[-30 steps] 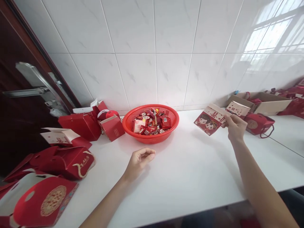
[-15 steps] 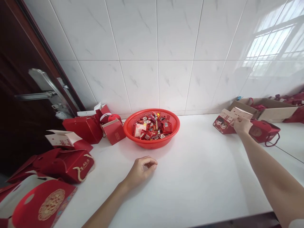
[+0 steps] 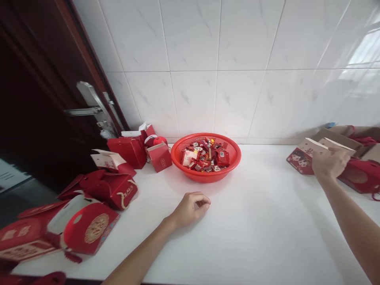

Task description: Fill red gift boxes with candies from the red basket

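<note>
My left hand [image 3: 191, 208] rests on the white tabletop in front of the red basket, its fingers curled toward the thumb with nothing visible between them. Off to the right, my right hand [image 3: 329, 162] is closed at the raised pale flaps of a small red and cream paper gift box [image 3: 301, 160] with cartoon faces on its side. The fingertips are partly hidden and slightly blurred. Just right of that hand sits another red gift box [image 3: 360, 176]. A red plastic basket [image 3: 204, 177] full of wrapped sweets [image 3: 204, 156] stands near the wall.
Several red gift boxes stand along the left side, among them one with a rope handle [image 3: 120, 192] and one with a round gold emblem [image 3: 92, 229]. An open cardboard box [image 3: 341, 136] is at the far right. A dark door [image 3: 35, 79] with a metal handle borders the left.
My view has swung left, so everything sits farther right in the picture. My right hand's fingers have shifted at the gift box's flaps. The left hand keeps its curled pose.
</note>
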A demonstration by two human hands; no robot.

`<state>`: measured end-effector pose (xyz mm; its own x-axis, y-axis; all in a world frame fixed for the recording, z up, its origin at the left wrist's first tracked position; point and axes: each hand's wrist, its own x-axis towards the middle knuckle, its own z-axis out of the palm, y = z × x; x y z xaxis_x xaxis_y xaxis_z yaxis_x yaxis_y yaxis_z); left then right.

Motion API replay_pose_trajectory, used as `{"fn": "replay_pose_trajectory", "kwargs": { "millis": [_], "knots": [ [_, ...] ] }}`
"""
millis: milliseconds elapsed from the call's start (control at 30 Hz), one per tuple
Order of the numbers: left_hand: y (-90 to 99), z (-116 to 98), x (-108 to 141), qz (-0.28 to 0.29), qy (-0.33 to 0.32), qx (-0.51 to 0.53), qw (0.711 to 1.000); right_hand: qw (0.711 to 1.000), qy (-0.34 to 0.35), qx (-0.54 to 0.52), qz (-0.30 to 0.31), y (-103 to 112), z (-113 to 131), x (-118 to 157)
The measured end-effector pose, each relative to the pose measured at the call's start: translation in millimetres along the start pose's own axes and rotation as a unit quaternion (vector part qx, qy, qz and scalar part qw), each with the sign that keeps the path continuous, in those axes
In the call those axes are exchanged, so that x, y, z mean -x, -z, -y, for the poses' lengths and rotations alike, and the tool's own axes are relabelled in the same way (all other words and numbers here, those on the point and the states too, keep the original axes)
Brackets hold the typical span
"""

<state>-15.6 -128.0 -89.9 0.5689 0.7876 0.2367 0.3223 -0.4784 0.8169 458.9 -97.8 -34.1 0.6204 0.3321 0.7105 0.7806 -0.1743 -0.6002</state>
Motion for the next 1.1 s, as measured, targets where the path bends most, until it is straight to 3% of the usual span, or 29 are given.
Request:
{"fn": "replay_pose_trajectory", "kwargs": {
  "millis": [67, 133, 200, 233, 300, 367, 400, 500, 600, 700, 833, 967, 1067, 1100],
  "knots": [
    [-0.3, 2, 0, -0.005, 0.001, -0.001, 1.000, 0.999, -0.026, -0.024, 0.001, 1, 20, 27],
    [0.8, 5, 0, -0.014, 0.005, -0.009, 1.000, 0.993, 0.002, -0.111, 0.049, 7, 48, 63],
    [3.7, 7, 0, -0.025, 0.005, -0.020, 0.999, 0.968, 0.117, -0.205, 0.084, 17, 81, 106],
    [5.8, 8, 0, -0.033, 0.003, -0.027, 0.999, 0.942, 0.190, -0.241, 0.135, 23, 98, 129],
    [11.9, 7, -1, -0.058, -0.005, -0.050, 0.997, 0.861, 0.311, -0.319, 0.246, 33, 127, 175],
    [20.9, 5, -1, -0.096, -0.024, -0.086, 0.991, 0.783, 0.384, -0.363, 0.330, 38, 146, 215],
    [26.7, 4, -1, -0.121, -0.039, -0.105, 0.986, 0.757, 0.410, -0.372, 0.347, 39, 151, 231],
    [49.2, -3, 3, -0.231, -0.087, -0.163, 0.955, 0.715, 0.447, -0.367, 0.392, 36, 153, 262],
    [78.0, -16, 21, -0.367, -0.104, -0.243, 0.892, 0.716, 0.432, -0.357, 0.416, 33, 147, 271],
    [108.6, -28, 56, -0.487, -0.074, -0.329, 0.806, 0.727, 0.402, -0.358, 0.426, 31, 145, 270],
    [144.2, -27, 109, -0.543, 0.011, -0.454, 0.707, 0.713, 0.413, -0.364, 0.435, 31, 147, 270],
    [164.4, -10, 144, -0.491, 0.142, -0.519, 0.685, 0.715, 0.395, -0.357, 0.452, 30, 147, 271],
    [169.9, 1, 158, -0.484, 0.162, -0.526, 0.680, 0.714, 0.394, -0.348, 0.463, 30, 147, 272],
    [170.9, 3, 162, -0.480, 0.151, -0.515, 0.694, 0.713, 0.397, -0.345, 0.464, 30, 147, 272]
  ]
}}
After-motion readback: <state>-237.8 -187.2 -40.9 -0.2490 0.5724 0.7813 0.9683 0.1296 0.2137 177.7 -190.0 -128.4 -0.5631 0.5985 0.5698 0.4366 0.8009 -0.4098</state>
